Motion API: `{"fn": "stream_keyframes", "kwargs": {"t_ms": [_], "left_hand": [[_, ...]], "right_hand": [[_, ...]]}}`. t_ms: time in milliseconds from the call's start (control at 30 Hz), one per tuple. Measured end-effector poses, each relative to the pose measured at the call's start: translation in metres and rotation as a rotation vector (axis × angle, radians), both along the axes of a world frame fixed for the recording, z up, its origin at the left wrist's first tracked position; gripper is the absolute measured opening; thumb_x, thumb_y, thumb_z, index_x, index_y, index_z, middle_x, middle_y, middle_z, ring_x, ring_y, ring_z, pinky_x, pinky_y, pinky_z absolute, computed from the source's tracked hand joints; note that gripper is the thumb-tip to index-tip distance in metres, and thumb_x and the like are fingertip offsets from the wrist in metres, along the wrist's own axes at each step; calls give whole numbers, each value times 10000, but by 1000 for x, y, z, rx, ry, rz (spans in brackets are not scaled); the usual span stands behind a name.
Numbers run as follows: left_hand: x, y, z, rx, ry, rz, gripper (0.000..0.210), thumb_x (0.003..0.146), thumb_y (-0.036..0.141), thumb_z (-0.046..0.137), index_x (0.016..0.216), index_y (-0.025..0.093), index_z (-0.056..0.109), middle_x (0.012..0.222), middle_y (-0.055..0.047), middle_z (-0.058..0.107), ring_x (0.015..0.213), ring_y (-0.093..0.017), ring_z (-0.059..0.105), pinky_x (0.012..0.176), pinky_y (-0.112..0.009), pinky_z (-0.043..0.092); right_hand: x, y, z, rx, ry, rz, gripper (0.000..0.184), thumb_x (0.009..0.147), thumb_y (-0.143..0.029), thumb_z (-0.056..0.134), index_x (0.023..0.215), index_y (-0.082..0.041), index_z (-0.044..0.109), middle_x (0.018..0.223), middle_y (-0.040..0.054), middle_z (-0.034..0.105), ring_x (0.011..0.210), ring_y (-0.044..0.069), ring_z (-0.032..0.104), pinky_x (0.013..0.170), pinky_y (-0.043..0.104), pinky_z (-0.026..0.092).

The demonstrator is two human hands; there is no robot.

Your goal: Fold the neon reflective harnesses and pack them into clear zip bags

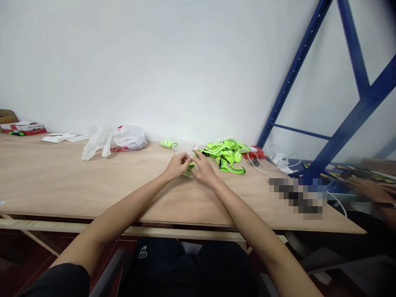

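My left hand (pixel 178 165) and my right hand (pixel 202 168) meet above the middle of the wooden table (pixel 93 185), with fingers closed around a small folded neon-green reflective strap (pixel 189 169). Something clear, like thin plastic, shows at its lower edge; the fingers hide much of it. Just beyond my hands lies clear plastic film (pixel 185 145), beside a rolled neon-green reflective strap (pixel 168 144). A loose pile of neon-green reflective straps (pixel 227 150) with grey stripes and black buckles spreads to the right of my right hand.
A white plastic bag (pixel 131 138) with red print and white papers (pixel 63 137) lie left, near a red-and-white box (pixel 24 128). Red packaging (pixel 256 152), a white charger (pixel 276 158) and cables sit right, by a blue metal rack (pixel 291 82). Another person's hand (pixel 366 187) is at far right.
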State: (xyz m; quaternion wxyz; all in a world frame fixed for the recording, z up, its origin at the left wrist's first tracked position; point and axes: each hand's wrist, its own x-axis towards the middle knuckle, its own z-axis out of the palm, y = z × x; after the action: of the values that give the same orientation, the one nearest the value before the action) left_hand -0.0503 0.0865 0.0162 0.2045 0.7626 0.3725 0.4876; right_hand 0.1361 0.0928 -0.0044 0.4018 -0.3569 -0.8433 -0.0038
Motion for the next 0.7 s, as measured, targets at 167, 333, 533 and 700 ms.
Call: {"fn": "stream_keyframes", "kwargs": {"t_ms": [167, 333, 533, 700], "left_hand": [[3, -7, -2, 82, 58, -17, 185, 883, 321, 521, 756, 190, 553, 693, -5, 597, 633, -151, 516, 633, -269, 388], [8, -14, -4, 227, 231, -34, 150, 914, 276, 468, 809, 198, 542, 750, -39, 622, 675, -179, 530, 671, -301, 393], [4, -10, -4, 269, 286, -20, 133, 916, 267, 462, 841, 203, 552, 806, -62, 643, 751, -208, 554, 727, -327, 413], [4, -8, -3, 207, 276, -28, 147, 921, 278, 481, 818, 211, 561, 790, -40, 646, 739, -195, 564, 708, -303, 420]], "right_hand": [[-6, -3, -1, 42, -273, -87, 656, 774, -192, 714, 1403, -214, 530, 1620, 143, 290, 1451, 355, 311, 1139, 540, 323], [-11, -3, -7, 130, -280, -50, 756, 820, -157, 604, 1529, -89, 349, 1609, 189, 314, 1446, 336, 330, 1171, 503, 296], [-12, 1, -11, 119, -297, 41, 677, 848, -186, 557, 1496, -82, 392, 1563, 225, 380, 1438, 319, 356, 1142, 486, 339], [-16, 8, -23, -119, -192, 42, 244, 799, -223, 644, 1024, -143, 696, 1048, 175, 721, 1033, 300, 650, 944, 391, 473]]}}
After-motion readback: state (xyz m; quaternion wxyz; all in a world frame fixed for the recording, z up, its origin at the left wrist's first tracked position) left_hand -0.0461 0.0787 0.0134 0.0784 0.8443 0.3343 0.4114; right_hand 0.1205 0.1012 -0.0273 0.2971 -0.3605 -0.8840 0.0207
